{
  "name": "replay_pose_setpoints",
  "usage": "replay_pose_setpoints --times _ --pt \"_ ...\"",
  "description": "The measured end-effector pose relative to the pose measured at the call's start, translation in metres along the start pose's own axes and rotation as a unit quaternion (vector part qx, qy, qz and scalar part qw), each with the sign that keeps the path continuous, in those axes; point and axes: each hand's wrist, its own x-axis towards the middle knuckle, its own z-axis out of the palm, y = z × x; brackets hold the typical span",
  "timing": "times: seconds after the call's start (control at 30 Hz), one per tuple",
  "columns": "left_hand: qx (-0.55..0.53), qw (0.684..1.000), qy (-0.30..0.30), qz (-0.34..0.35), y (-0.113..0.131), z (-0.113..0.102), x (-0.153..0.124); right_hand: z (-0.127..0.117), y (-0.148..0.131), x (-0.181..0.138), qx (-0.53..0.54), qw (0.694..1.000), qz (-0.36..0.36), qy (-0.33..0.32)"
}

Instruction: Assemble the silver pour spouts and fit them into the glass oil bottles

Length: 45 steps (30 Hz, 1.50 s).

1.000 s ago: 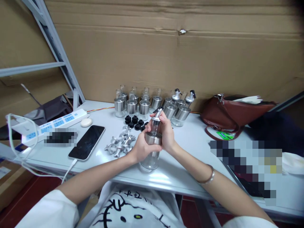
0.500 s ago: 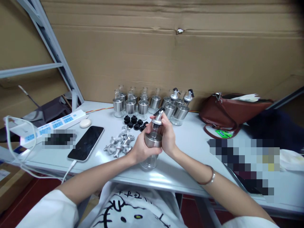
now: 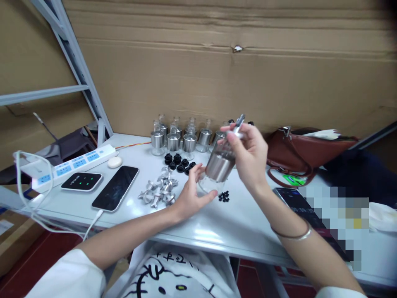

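Observation:
A glass oil bottle with a steel band (image 3: 219, 167) tilts above the table, its top leaning right. My right hand (image 3: 252, 159) is closed around its pourer top, partly hiding it. Beside the glass base, my left hand (image 3: 190, 199) has thumb and fingers spread; whether it still touches the glass I cannot tell. To the left lie a heap of silvery pourer parts (image 3: 159, 191) and several black stoppers (image 3: 177, 159). Some small black pieces (image 3: 223, 196) rest below the bottle.
Several steel-banded bottles (image 3: 173, 142) stand at the back, some hidden by my right hand. A phone (image 3: 115, 188), a black-topped device (image 3: 82, 181) and a power strip (image 3: 74, 165) are at left. A brown bag (image 3: 313, 151) and another phone (image 3: 290, 196) lie at right.
The bottle has risen and moved right, going from nearly upright to tilted. My left hand has loosened from its steel band, with fingers now spread near the base. Small black pieces have come into view.

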Motion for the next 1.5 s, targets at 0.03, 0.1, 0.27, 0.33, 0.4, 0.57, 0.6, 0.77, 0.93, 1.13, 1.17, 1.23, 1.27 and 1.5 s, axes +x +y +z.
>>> replay_pose_setpoints --times 0.03,0.1,0.27,0.33,0.4,0.57,0.6,0.77,0.93,1.13,1.17,1.23,1.27,1.5 --pt "-0.001 1.0 -0.003 -0.002 0.0 0.0 0.0 -0.002 0.003 0.01 -0.005 1.0 -0.009 0.01" --pt "0.0 1.0 -0.015 -0.007 -0.001 0.001 -0.001 -0.005 0.012 0.028 -0.03 0.999 -0.032 0.024" --pt "0.137 0.978 -0.159 -0.011 0.004 0.0 -0.008 0.003 0.043 0.049 -0.127 0.987 -0.099 0.025" --pt "0.223 0.937 -0.268 0.008 0.006 -0.001 -0.009 0.009 0.057 0.051 -0.165 0.981 -0.105 0.019" --pt "0.29 0.89 -0.351 0.036 0.007 -0.001 -0.009 0.014 0.071 0.053 -0.193 0.976 -0.098 0.016" --pt "0.365 0.846 -0.381 0.077 0.001 0.002 -0.008 0.02 0.1 0.056 -0.243 0.968 -0.053 0.017" --pt "0.369 0.845 -0.38 0.079 0.0 0.002 -0.009 0.021 0.104 0.056 -0.25 0.967 -0.044 0.015" --pt "0.373 0.842 -0.381 0.079 0.0 0.003 -0.01 0.023 0.118 0.055 -0.266 0.964 -0.015 -0.004" --pt "0.368 0.844 -0.384 0.071 0.0 0.002 -0.011 0.023 0.128 0.058 -0.25 0.968 -0.008 -0.002" --pt "0.363 0.844 -0.388 0.069 0.002 0.002 -0.01 0.016 0.132 0.058 -0.164 0.986 0.004 -0.037" --pt "0.364 0.844 -0.388 0.069 0.003 0.002 -0.01 0.013 0.129 0.054 -0.147 0.988 0.009 -0.044" --pt "0.366 0.843 -0.388 0.071 0.003 0.002 -0.01 0.004 0.121 0.04 -0.128 0.99 0.012 -0.053" --pt "0.367 0.842 -0.388 0.073 0.003 0.003 -0.01 -0.003 0.116 0.032 -0.135 0.989 0.007 -0.055" --pt "0.374 0.844 -0.374 0.089 0.001 0.003 -0.011 -0.048 0.111 -0.016 -0.441 0.866 -0.035 -0.233"
